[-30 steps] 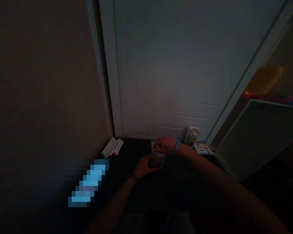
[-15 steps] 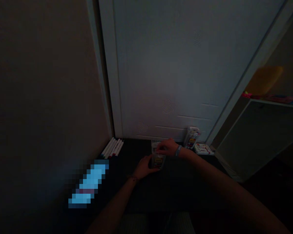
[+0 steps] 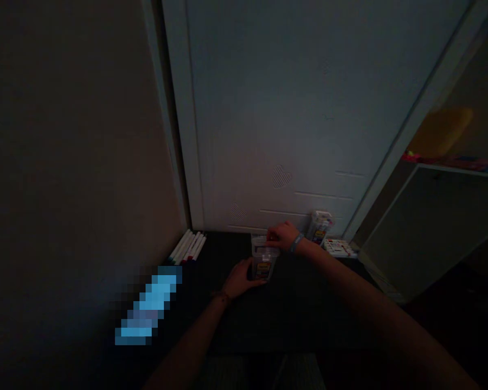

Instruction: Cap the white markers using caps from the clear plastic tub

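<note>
Head view: in a dim corner by a white door (image 3: 268, 108), the left hand (image 3: 239, 279) clasps the foot of an upright clear marker box (image 3: 263, 261) on the dark floor. The right hand (image 3: 283, 236) pinches at the box's top rim, though the gloom hides whether it grips a marker. A hard tug there could tip the tall box or spill it toward the loose markers (image 3: 187, 246). A second ago the right hand lay lower, across the box's front; the left hand and the box are unmoved.
</note>
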The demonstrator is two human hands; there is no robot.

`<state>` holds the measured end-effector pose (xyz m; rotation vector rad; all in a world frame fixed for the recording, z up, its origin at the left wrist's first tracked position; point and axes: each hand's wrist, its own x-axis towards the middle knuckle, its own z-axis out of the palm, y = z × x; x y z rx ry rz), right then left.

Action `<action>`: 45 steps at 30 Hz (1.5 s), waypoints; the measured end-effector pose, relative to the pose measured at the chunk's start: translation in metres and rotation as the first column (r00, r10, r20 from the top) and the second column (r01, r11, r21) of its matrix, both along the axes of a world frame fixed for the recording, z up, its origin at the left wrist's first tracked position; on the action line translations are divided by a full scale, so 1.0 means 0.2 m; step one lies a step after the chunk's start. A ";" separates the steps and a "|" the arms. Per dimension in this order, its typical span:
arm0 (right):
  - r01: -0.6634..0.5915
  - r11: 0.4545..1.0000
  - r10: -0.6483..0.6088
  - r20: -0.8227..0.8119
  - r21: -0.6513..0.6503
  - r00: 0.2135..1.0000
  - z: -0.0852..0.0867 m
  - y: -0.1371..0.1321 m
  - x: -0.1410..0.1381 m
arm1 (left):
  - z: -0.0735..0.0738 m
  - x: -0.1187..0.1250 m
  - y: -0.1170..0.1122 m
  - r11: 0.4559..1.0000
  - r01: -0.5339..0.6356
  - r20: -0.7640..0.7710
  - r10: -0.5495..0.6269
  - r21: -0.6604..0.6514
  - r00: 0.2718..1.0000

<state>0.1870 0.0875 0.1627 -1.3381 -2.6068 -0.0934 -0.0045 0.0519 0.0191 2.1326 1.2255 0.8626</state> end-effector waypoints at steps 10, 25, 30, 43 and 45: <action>-0.030 0.995 0.016 0.137 0.099 0.990 -0.01 -0.01 -0.03 | 0.00 0.00 0.00 1.000 -0.011 -0.006 0.011 0.003 1.000; 0.060 0.989 -0.060 0.001 0.133 0.998 0.00 -0.05 -0.03 | -0.02 0.00 0.01 1.000 0.001 0.012 -0.001 0.021 1.000; -0.058 0.991 0.065 -0.055 0.117 0.996 0.04 -0.05 0.04 | -0.03 0.00 0.01 1.000 0.007 0.005 -0.007 0.028 1.000; -0.126 0.992 0.127 0.045 -0.015 0.991 0.01 -0.02 -0.01 | -0.02 0.00 0.00 0.999 0.009 0.004 -0.009 0.035 1.000; -0.128 0.991 0.130 0.066 -0.023 0.989 0.01 -0.01 -0.01 | -0.03 0.00 0.01 0.999 0.007 0.000 -0.007 0.041 1.000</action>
